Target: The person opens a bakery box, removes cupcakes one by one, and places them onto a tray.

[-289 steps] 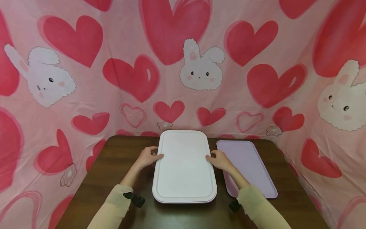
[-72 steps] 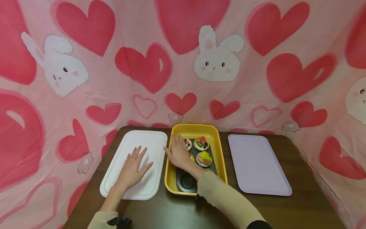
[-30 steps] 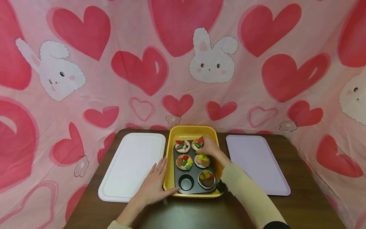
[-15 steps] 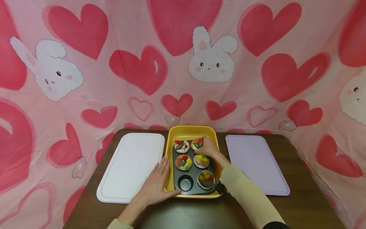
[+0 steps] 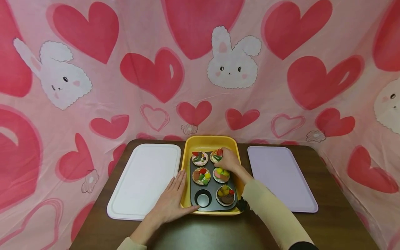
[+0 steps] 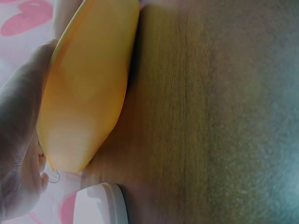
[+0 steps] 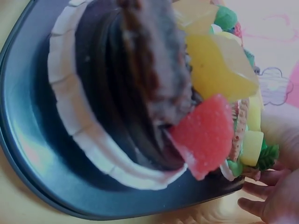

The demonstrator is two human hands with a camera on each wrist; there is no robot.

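A yellow deep tray (image 5: 210,140) stands mid-table with a dark muffin tin (image 5: 213,190) inside. Several toy fruit tarts fill its cups, except the empty near-left cup (image 5: 203,199). My right hand (image 5: 229,161) reaches over the tin, thumb and fingers pinching the back-right tart (image 5: 215,157), partly hidden by the hand. Along the yellow tray's left edge lie the straight fingers of my left hand (image 5: 170,201), its thumb at the near rim. A chocolate tart (image 7: 154,93) with yellow and red pieces looms large in the right wrist view.
Left of the yellow tray lies a white board-like lid (image 5: 147,180). To the right is a flat lilac tray (image 5: 281,177), beyond the right forearm. A pink hanging with hearts and rabbits (image 5: 231,114) rises behind the brown table (image 5: 212,232).
Both hands gripped the white lid over the yellow tray; it now lies at left. The left hand went from above it to the tray's edge, the right to the back-right tart.
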